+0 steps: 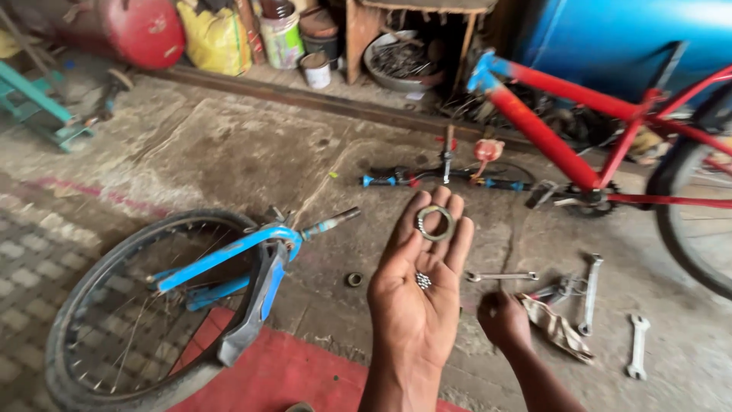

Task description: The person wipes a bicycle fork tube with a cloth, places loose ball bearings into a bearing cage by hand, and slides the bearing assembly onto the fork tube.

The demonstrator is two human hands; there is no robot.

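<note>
My left hand [415, 309] is held palm up over the floor. A metal bearing ring [435, 223] lies across its fingers, and several small steel balls [422, 281] sit in the palm. My right hand [503, 320] is lower and to the right, fingers curled closed, next to a dirty rag [558, 328] on the concrete. I cannot see anything inside that hand.
A front wheel with a blue fork [229, 259] lies at the left, partly on a red mat [282, 374]. A small metal cup [354, 279] sits on the floor. Wrenches [590, 294] lie at the right. Handlebars [446, 177] and a red bicycle frame [549, 137] are beyond.
</note>
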